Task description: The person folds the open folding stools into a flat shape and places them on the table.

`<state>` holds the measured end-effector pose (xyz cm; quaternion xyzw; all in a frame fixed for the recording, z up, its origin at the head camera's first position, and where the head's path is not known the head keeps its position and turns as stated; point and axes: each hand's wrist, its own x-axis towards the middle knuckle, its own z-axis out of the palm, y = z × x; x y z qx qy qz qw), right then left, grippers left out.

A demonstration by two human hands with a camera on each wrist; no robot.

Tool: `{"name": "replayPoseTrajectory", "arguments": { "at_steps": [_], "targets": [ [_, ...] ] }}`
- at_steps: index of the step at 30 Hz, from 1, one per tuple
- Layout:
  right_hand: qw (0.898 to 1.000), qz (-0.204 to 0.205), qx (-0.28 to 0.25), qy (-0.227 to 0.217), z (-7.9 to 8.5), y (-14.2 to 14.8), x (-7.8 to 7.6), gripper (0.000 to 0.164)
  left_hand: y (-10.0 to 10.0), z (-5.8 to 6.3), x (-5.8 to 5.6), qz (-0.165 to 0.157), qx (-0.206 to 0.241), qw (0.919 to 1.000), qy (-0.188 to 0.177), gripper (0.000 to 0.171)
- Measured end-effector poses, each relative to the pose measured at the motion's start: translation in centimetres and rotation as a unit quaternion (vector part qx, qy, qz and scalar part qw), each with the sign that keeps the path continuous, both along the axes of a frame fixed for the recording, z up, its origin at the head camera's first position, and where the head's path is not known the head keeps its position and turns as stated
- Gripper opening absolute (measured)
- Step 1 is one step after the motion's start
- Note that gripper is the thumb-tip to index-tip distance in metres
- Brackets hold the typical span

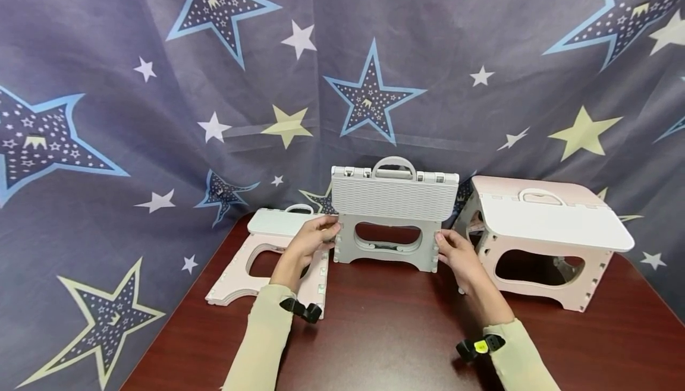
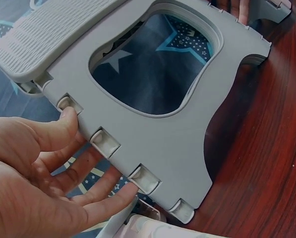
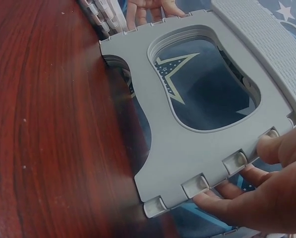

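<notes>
A grey folding stool [image 1: 395,198] stands folded and upright near the back of the table, its ribbed seat folded down and a loop handle on top. By its left edge my left hand [image 1: 309,241] holds it, thumb at the front and fingers behind. My right hand [image 1: 457,254] grips the opposite edge in the same way. In the left wrist view, the left thumb [image 2: 66,124] presses beside a hinge slot. The right wrist view shows the right hand [image 3: 271,188] along the hinged side, fingers partly hidden behind the panel.
Left of the grey stool, a pink and white folding stool [image 1: 289,242] leans folded. To the right stands another pink and white stool [image 1: 562,224], unfolded on its legs. A star-patterned cloth [image 1: 428,34] hangs behind the dark red wooden table [image 1: 385,331].
</notes>
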<state>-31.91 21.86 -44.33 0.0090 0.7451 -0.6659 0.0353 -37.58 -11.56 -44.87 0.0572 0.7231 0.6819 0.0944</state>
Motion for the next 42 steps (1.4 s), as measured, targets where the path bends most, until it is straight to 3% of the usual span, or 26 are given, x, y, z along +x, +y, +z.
{"name": "replayPoseTrajectory", "arguments": {
  "at_steps": [17,27,42],
  "targets": [
    [0.999,0.009,0.028,-0.015,0.6,-0.1,0.6,0.045,-0.3,0.9,0.6,-0.005,0.003,0.9998,-0.021,0.045],
    [1.0,0.023,-0.002,0.009,0.9,-0.1,0.6,0.04,-0.1,1.1,0.7,0.021,0.01,0.9993,-0.03,0.046],
    [0.999,0.036,0.0,0.015,1.1,0.2,0.6,0.042,-0.1,1.2,0.8,0.014,0.014,0.9995,-0.025,0.048]
  ]
}}
